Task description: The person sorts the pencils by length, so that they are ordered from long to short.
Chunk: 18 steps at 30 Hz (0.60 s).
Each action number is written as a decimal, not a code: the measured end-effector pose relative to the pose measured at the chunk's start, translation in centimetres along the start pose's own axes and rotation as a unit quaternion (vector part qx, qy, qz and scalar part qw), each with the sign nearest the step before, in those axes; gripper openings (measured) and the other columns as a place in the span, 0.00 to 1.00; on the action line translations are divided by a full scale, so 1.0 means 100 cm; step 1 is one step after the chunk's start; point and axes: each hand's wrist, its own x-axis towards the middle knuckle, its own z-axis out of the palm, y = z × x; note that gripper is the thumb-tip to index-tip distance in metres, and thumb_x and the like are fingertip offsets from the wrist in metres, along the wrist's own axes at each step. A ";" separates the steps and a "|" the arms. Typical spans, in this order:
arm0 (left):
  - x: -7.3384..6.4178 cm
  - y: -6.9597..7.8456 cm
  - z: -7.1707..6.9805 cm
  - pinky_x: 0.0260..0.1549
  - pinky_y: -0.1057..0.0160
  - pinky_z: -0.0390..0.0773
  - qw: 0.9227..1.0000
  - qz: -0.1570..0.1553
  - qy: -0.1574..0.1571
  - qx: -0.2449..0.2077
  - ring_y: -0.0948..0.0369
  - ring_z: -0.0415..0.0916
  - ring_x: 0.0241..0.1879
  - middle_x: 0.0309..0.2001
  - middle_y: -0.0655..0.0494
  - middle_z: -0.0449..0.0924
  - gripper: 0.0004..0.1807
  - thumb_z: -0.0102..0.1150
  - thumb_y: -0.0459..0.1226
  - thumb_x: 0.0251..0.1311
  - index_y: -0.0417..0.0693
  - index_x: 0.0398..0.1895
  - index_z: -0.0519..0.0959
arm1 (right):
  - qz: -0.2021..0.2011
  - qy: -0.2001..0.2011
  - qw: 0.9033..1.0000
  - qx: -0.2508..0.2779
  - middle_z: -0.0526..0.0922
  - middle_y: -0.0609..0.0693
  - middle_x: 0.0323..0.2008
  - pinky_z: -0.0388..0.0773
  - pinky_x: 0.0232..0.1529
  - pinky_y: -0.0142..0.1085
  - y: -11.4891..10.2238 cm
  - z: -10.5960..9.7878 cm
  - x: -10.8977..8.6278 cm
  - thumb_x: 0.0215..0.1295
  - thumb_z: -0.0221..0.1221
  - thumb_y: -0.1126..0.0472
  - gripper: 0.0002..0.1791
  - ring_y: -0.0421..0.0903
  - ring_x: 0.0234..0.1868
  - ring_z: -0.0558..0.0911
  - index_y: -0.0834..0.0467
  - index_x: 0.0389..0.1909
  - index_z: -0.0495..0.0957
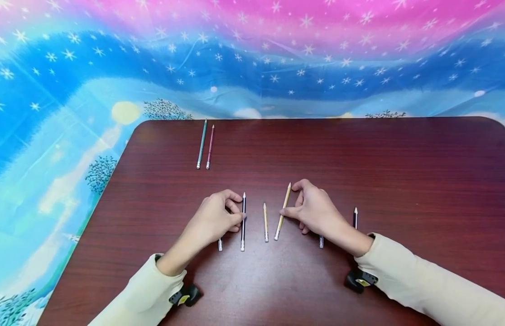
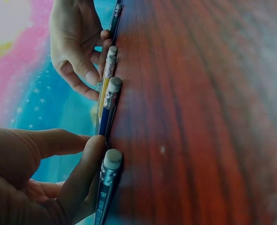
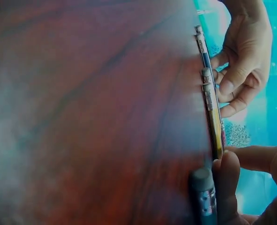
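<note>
My left hand (image 1: 215,215) pinches a dark blue pencil (image 1: 242,235) between thumb and fingers; the pencil lies on the table, tip away from me. Under that hand, another dark pencil (image 1: 220,245) shows only its eraser end in the head view; its lettered barrel (image 2: 102,201) appears in the left wrist view. With thumb and index finger, my right hand (image 1: 317,210) holds a yellow pencil (image 1: 279,224), slightly slanted. A shorter yellow pencil (image 1: 266,222) lies between the hands. A pencil (image 1: 321,242) is mostly hidden beneath the right hand.
A dark pencil (image 1: 355,216) lies partly behind the right forearm. Teal (image 1: 201,145) and pink (image 1: 210,147) pencils lie side by side at the back left of the brown table (image 1: 399,167). A snowflake-patterned cloth (image 1: 252,59) hangs behind the table.
</note>
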 end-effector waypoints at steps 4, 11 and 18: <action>0.001 0.002 0.001 0.27 0.65 0.88 1.000 0.001 -0.002 0.022 0.63 0.85 0.23 0.31 0.52 0.84 0.17 0.68 0.28 0.63 0.37 0.55 0.78 | -0.010 0.013 0.999 -0.030 0.80 0.52 0.24 0.80 0.16 0.39 -0.002 0.002 0.001 0.62 0.72 0.62 0.29 0.40 0.09 0.77 0.68 0.58 0.70; 0.002 0.003 0.002 0.25 0.65 0.88 0.999 -0.001 -0.002 0.040 0.62 0.85 0.22 0.30 0.52 0.84 0.17 0.69 0.30 0.63 0.38 0.54 0.78 | -0.012 0.021 0.997 -0.077 0.79 0.50 0.22 0.78 0.24 0.37 -0.003 0.004 0.005 0.60 0.74 0.56 0.29 0.40 0.09 0.77 0.65 0.55 0.72; 0.002 0.004 0.002 0.25 0.65 0.88 0.999 0.002 -0.001 0.042 0.62 0.84 0.21 0.29 0.52 0.84 0.17 0.69 0.30 0.63 0.38 0.53 0.78 | -0.016 0.014 0.997 -0.072 0.81 0.52 0.24 0.79 0.19 0.36 -0.003 0.002 0.005 0.59 0.67 0.68 0.26 0.41 0.11 0.78 0.67 0.58 0.72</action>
